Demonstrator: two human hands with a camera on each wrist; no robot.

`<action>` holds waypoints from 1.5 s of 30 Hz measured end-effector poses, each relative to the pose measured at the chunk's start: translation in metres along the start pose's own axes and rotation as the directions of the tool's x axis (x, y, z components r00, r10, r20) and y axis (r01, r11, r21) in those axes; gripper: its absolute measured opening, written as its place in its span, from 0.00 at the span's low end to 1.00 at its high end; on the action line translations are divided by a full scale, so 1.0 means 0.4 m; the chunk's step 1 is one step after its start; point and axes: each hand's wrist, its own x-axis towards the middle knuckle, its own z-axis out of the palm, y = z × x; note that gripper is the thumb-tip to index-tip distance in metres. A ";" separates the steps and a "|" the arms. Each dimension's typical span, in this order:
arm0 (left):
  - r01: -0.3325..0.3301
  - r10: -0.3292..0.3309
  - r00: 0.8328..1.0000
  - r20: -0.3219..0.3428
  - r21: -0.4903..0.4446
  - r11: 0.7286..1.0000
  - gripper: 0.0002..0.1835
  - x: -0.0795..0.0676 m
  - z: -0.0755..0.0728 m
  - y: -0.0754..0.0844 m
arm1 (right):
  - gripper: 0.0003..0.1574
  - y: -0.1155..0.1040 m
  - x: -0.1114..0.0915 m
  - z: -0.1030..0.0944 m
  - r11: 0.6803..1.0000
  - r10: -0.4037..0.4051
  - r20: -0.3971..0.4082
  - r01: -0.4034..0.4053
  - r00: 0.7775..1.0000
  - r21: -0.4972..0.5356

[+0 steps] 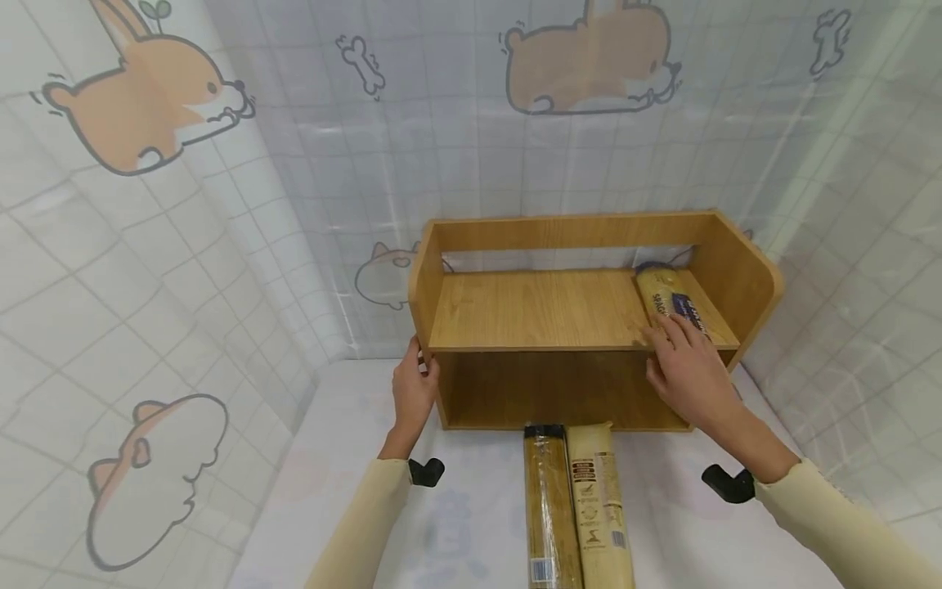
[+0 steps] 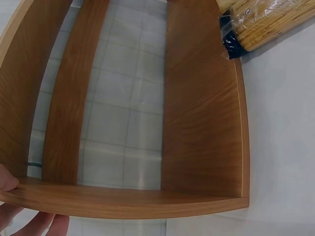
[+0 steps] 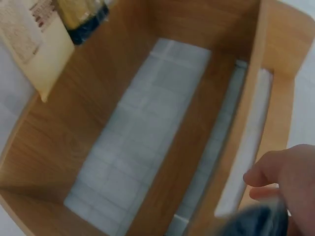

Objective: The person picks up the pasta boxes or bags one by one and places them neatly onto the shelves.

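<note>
A two-tier wooden shelf [image 1: 537, 307] stands in front of me. My left hand [image 1: 414, 393] grips its left side panel, thumb [image 2: 7, 180] on the inner face and fingers on the outer. On the upper tier, at the right end, lies a spaghetti packet [image 1: 660, 290] with a dark far end and a blue label. My right hand [image 1: 690, 372] rests over the near part of this packet, fingers extended on top and thumb off to its left. The right wrist view shows a blurred dark blue end [image 3: 258, 221] of a packet beside the right hand.
Two long pasta packets lie side by side before the shelf: a clear one [image 1: 548, 499] showing golden strands and a cream printed one [image 1: 599, 507]. The shelf's lower tier [image 1: 559, 388] has an open back. Patterned sheeting [image 1: 456, 155] hangs behind and at both sides.
</note>
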 end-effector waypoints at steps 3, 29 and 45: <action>-0.010 0.010 1.000 -0.002 -0.007 1.000 0.26 0.000 0.000 0.000 | 0.28 -0.012 -0.015 0.016 0.993 -0.106 -0.071 0.102 0.992 -0.055; -0.005 0.005 1.000 0.005 -0.005 1.000 0.26 0.000 -0.002 0.000 | 0.34 -0.134 -0.210 0.171 0.974 -0.185 0.207 0.207 0.961 -0.094; 0.006 -0.006 1.000 0.004 -0.012 1.000 0.27 0.001 0.003 -0.004 | 0.40 -0.183 -0.319 0.306 0.948 0.103 0.582 -0.257 0.807 0.189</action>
